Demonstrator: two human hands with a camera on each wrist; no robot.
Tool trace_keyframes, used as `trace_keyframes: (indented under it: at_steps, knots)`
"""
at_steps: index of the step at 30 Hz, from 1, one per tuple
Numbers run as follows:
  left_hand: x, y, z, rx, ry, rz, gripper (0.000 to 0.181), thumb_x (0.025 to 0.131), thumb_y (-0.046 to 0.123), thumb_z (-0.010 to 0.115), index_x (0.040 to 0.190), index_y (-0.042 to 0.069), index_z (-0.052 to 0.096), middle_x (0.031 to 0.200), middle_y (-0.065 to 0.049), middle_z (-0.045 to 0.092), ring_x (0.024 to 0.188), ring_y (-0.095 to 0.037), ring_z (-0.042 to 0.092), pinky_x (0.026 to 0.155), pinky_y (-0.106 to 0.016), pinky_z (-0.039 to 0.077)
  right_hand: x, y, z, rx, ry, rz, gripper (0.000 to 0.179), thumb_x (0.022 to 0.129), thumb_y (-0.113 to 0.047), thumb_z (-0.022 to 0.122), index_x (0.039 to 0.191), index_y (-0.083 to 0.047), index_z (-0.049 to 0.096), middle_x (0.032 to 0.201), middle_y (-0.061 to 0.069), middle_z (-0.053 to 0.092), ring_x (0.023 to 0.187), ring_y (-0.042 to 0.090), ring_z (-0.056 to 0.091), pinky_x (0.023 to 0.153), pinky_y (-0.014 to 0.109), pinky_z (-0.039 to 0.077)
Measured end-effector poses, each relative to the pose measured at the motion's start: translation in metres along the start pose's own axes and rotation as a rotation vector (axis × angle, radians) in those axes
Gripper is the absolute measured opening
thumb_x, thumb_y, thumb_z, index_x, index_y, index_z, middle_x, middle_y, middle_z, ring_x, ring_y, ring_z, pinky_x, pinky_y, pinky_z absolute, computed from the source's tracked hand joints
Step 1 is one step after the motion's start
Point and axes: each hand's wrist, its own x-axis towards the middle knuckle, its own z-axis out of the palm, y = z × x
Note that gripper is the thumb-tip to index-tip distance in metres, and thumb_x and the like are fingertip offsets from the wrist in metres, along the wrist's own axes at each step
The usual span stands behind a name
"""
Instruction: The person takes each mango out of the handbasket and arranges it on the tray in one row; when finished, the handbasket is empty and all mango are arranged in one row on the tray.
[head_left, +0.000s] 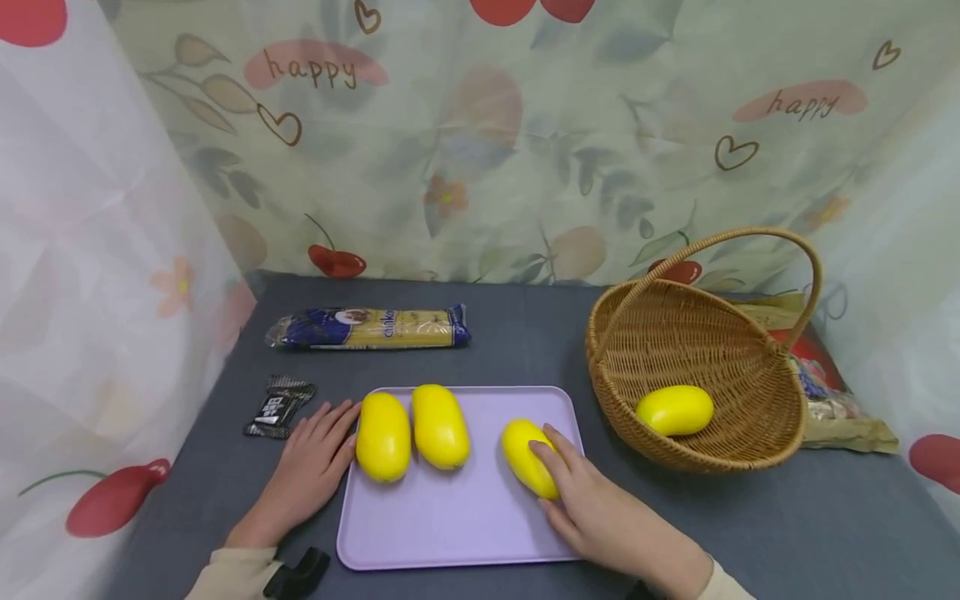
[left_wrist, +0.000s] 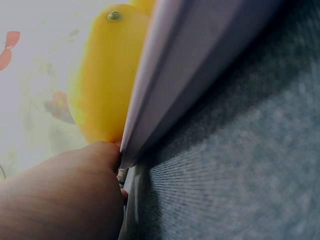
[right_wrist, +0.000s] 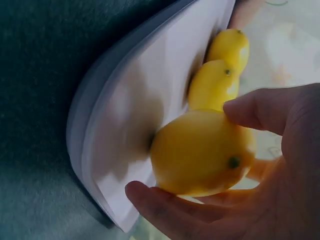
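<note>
A smooth yellow oval fruit (head_left: 525, 457) is held by my right hand (head_left: 592, 508), over the right part of the lilac tray (head_left: 465, 533). In the right wrist view the thumb and fingers (right_wrist: 165, 207) lie round this fruit (right_wrist: 200, 150), whose green stem spot faces the camera. Whether it touches the tray is hard to tell. Two similar fruits, one at the left edge (head_left: 383, 437) and one beside it (head_left: 441, 427), lie on the tray. My left hand (head_left: 311, 462) rests at the tray's left edge, fingers extended, holding nothing.
Right of the tray stands a wicker basket (head_left: 697, 333) with a tall handle and one yellow fruit (head_left: 675, 410) inside. Behind it lies a brown package (head_left: 847, 433). A pasta packet (head_left: 375, 328) lies behind the tray, and a small black packet (head_left: 279, 407) left of it.
</note>
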Motion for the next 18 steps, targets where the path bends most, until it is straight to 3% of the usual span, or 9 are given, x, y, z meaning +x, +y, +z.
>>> trace_keyframes:
  at_steps: [7,13,18]
  knots:
    - [0.0,0.0,-0.001,-0.005,-0.005,0.001,0.054,0.103,0.044,0.033,0.15,0.018,0.033,0.154,-0.011,0.034,0.144,-0.038,0.018,0.113,-0.064,0.009,0.023,0.01,0.011,-0.031,0.026,-0.047,0.075,0.082,-0.026,0.075,0.139,-0.002,0.033,0.144,0.023,0.036,0.124,0.03,0.049,0.101,0.042,0.046]
    - [0.0,-0.001,-0.001,-0.001,0.0,0.003,0.054,0.103,0.043,0.033,0.15,0.017,0.034,0.153,-0.011,0.034,0.144,-0.038,0.019,0.113,-0.063,0.01,0.045,0.014,0.012,0.011,0.006,-0.024,0.078,0.082,-0.029,0.077,0.14,-0.005,0.032,0.144,0.019,0.035,0.121,0.029,0.05,0.1,0.04,0.047]
    - [-0.001,-0.001,-0.002,0.009,0.002,-0.001,0.053,0.103,0.042,0.034,0.15,0.015,0.034,0.153,-0.012,0.035,0.143,-0.038,0.02,0.113,-0.063,0.01,0.051,0.015,0.009,0.059,-0.012,-0.024,0.078,0.081,-0.029,0.078,0.139,-0.006,0.032,0.142,0.02,0.035,0.117,0.03,0.053,0.099,0.041,0.048]
